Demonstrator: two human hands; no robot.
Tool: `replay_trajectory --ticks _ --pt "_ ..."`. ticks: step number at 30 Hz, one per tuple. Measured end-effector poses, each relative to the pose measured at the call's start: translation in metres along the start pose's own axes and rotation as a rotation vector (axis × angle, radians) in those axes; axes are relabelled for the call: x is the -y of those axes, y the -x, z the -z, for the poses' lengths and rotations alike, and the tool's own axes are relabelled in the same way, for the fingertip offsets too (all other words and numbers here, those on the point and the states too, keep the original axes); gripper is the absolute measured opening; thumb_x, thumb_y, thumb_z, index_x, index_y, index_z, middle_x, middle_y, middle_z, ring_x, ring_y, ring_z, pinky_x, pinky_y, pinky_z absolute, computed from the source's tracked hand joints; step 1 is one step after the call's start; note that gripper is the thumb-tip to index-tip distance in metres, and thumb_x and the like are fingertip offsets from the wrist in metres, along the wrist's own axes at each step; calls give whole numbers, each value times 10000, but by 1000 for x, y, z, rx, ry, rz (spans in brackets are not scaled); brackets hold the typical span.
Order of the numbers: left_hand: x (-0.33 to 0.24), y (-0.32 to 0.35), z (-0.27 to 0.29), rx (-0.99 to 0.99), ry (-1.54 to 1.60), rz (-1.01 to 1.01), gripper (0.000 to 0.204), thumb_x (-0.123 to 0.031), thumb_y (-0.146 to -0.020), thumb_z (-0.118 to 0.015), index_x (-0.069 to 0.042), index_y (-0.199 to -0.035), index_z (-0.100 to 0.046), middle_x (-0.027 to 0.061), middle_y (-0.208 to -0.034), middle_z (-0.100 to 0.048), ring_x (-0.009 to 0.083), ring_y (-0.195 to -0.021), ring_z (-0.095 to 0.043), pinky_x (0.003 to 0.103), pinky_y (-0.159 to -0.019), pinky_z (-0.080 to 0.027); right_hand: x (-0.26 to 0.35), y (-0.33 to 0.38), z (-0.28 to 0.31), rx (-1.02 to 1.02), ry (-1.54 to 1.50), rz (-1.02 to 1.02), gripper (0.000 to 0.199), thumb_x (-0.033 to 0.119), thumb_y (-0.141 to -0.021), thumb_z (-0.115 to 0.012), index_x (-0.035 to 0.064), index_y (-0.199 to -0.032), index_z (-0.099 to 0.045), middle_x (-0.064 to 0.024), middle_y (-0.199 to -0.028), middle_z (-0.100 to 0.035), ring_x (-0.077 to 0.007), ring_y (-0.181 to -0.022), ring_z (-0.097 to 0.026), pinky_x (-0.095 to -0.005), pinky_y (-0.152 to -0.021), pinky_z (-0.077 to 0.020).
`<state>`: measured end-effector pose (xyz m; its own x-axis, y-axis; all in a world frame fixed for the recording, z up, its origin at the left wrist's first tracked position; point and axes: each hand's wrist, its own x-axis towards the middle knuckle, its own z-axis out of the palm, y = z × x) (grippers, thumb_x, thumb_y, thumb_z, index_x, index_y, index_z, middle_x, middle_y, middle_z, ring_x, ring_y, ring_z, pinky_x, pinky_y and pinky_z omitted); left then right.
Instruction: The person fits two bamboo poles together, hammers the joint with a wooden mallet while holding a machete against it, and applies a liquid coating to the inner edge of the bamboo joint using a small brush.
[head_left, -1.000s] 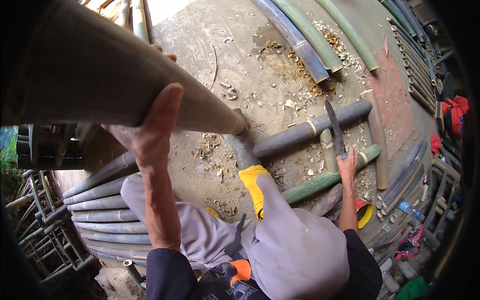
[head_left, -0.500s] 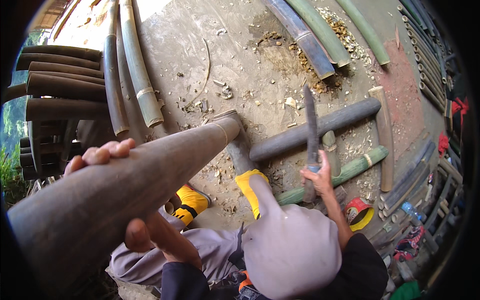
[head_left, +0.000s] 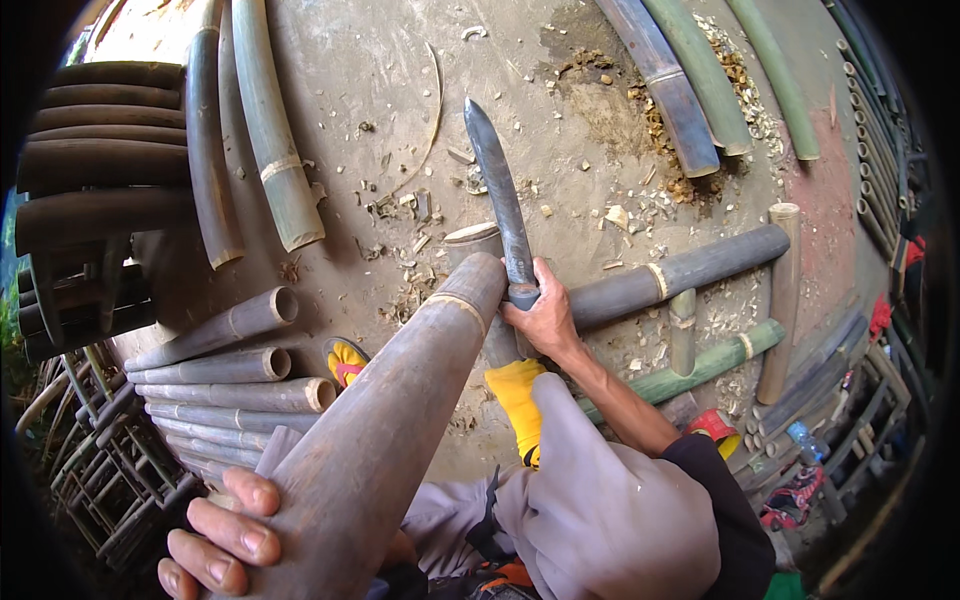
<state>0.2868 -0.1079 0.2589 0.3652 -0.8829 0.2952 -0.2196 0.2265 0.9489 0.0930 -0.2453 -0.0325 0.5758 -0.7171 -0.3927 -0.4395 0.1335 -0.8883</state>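
Observation:
A thick brown-grey bamboo pole (head_left: pixel 385 420) slants up across my lap from the lower left. My left hand (head_left: pixel 225 535) grips its near end, with the fingers curled over the left side. In my right hand (head_left: pixel 545 318) is a machete (head_left: pixel 495 185), its dark blade pointing away from me. The hand and the blade's base are close beside the pole's far end; whether they touch it I cannot tell. Under that end lies a dark bamboo log (head_left: pixel 472 234) with a pale cut face, partly hidden by the pole and my right hand.
Another dark bamboo log (head_left: pixel 700 262) lies across the ground to the right, near a green bamboo pole (head_left: pixel 690 365). Cut bamboo tubes (head_left: pixel 235 396) are piled at the left. Long poles (head_left: pixel 285 165) lie farther off. Wood chips litter the ground. A red-and-yellow tin (head_left: pixel 712 428) sits at the right.
My right hand has brought the machete leftward to the bamboo pole's far end. The pole has swung, its near end moving right. The whole view has shifted, showing the tube pile at left.

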Motion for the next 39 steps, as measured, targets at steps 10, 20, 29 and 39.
replay_trajectory --ticks 10,20,29,39 --pt "9 -2 9 -37 41 -26 984 -409 -686 -814 -96 -1429 -249 85 -1353 -427 305 -1188 -469 541 -991 -343 10 1 3 52 13 -149 508 17 -686 -726 13 -1165 -558 -77 -1034 -651 -113 -893 -583 -283 -808 -477" --pt "10 -4 8 -33 36 -17 983 -400 -684 -819 -98 -1428 -252 81 -1349 -429 301 -1185 -467 536 -989 -343 13 -3 3 68 56 -107 466 32 -693 -734 4 -1127 -567 -88 -969 -644 -111 -861 -583 -291 -775 -480" --pt "8 -7 6 -24 36 -6 982 -391 -681 -823 -99 -1427 -255 78 -1345 -431 298 -1183 -466 532 -986 -343 4 -2 4 75 50 -12 402 30 -715 -730 -1 -1081 -567 -87 -919 -644 -111 -801 -596 -283 -714 -496" --pt "15 -10 4 19 74 42 979 -365 -673 -836 -97 -1421 -263 73 -1339 -433 286 -1177 -457 516 -985 -337 7 -46 161 361 885 566 307 60 -716 -717 43 -959 -530 -122 -815 -584 -257 -622 -633 -370 -472 -517"
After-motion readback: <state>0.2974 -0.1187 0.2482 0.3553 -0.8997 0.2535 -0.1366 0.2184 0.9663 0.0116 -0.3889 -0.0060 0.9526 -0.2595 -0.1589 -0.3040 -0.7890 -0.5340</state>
